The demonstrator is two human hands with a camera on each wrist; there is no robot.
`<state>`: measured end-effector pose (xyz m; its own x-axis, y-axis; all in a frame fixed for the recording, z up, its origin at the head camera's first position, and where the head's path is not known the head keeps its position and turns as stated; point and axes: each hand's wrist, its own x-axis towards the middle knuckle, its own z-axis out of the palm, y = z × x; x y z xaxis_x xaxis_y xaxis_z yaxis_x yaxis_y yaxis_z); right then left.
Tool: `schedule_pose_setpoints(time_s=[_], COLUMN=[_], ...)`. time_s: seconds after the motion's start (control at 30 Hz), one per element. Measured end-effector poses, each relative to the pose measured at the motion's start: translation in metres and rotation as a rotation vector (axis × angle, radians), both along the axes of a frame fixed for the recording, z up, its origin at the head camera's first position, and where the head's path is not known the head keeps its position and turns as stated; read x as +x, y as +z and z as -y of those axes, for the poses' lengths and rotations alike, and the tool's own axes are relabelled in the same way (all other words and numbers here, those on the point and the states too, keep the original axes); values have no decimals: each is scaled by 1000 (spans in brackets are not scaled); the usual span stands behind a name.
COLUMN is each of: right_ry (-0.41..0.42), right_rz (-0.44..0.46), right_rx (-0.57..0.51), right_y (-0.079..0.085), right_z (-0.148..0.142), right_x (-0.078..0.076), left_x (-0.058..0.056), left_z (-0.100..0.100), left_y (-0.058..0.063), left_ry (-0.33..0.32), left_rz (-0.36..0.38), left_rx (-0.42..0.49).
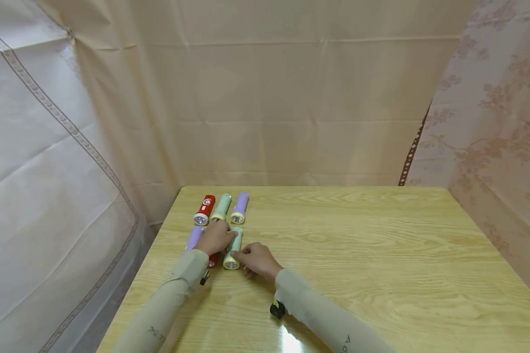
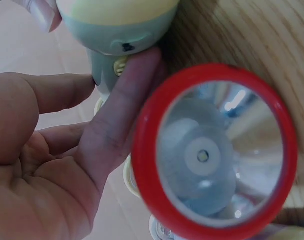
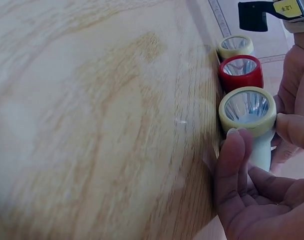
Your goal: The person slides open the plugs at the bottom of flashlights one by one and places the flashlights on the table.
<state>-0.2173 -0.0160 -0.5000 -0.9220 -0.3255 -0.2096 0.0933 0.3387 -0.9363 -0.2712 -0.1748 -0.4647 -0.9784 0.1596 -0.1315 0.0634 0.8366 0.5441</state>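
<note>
A pale green flashlight (image 1: 235,243) with a cream head lies on the table, lens toward me, at the right end of the near row. My left hand (image 1: 216,236) grips its body from the left, thumb and fingers on opposite sides in the left wrist view. From the right, my right hand (image 1: 259,260) pinches it near the head, thumb and fingertips against the cream rim (image 3: 247,110). Beside it lies a red flashlight (image 2: 214,150), mostly hidden under the left hand in the head view. A purple flashlight (image 1: 195,238) forms the left end of this row.
Behind, a second row holds a red flashlight (image 1: 207,202), another green flashlight (image 1: 223,203) and another purple flashlight (image 1: 241,202). The wooden table (image 1: 357,255) stretches far to the right. Cloth curtains (image 1: 291,98) hang behind and at both sides.
</note>
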Motion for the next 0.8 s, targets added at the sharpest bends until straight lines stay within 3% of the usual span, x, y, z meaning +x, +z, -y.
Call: schedule_pose_setpoints(time_s=[0.33, 0.57, 0.8], right_ry=[-11, -15, -49], right_rz=[-15, -23, 28], right_rx=[-10, -55, -153], right_y=[-7, -10, -8], right_z=[0, -2, -4], right_x=[0, 3, 5], left_x=[1, -1, 0], left_z=[1, 6, 7], left_y=[3, -4, -1], left_ry=[-6, 58, 119], left_rz=[40, 138, 200], left_rx=[57, 258, 399])
